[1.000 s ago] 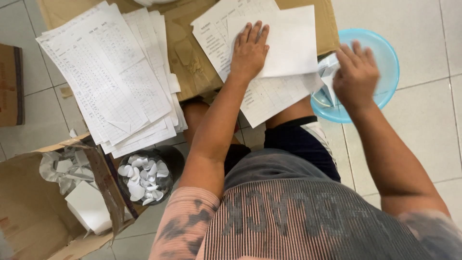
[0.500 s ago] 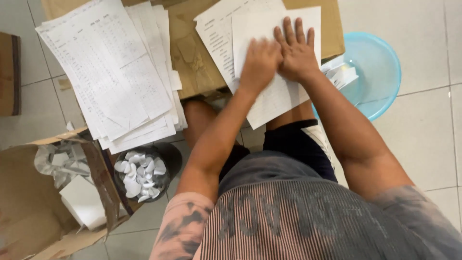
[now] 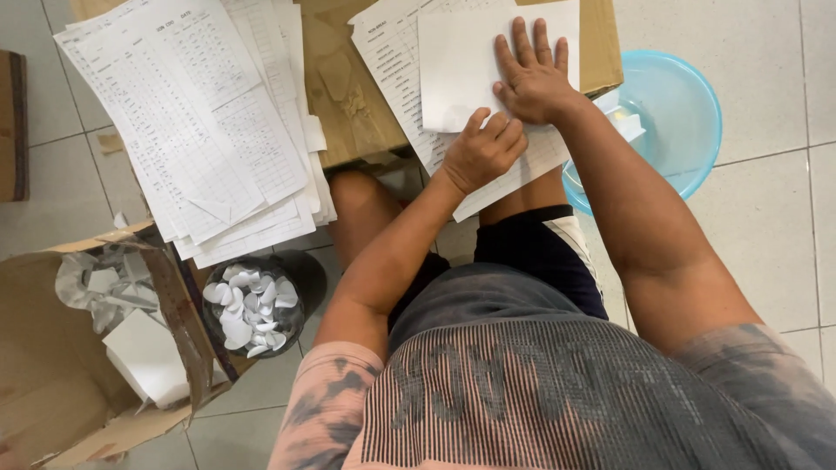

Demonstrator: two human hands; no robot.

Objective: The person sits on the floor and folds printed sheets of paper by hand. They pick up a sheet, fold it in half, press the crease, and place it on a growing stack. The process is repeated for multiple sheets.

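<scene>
Right hand (image 3: 533, 77): lies flat, palm down, fingers (image 3: 521, 39) spread open, pressing on the blank white sheet (image 3: 461, 70).
Left hand (image 3: 481, 150): curled into a loose fist, fingers closed with nothing seen in them, knuckles resting on the lower edge of the blank sheet and the printed sheets (image 3: 396, 61) under it, just beside the right hand.
Blank white sheet: lies on top of a small pile of printed forms, on the right part of a flattened cardboard box (image 3: 348, 96) that serves as a table over the person's knees.
Left pile: a large fanned stack of printed tables (image 3: 192, 122) covers the left part of the cardboard and overhangs its near edge.
Right of the hands: a light blue plastic basin (image 3: 679, 113) sits on the tiled floor (image 3: 784, 218), partly hidden by the right forearm; white scraps of paper (image 3: 625, 122) show at its near rim.
Lower left: a round black container (image 3: 300, 270) holds folded white paper pieces (image 3: 248, 305); beside it, an open cardboard carton (image 3: 52, 383) holds crumpled plastic and white paper.
Far left edge: a brown box (image 3: 12, 122), cut off by the frame.
</scene>
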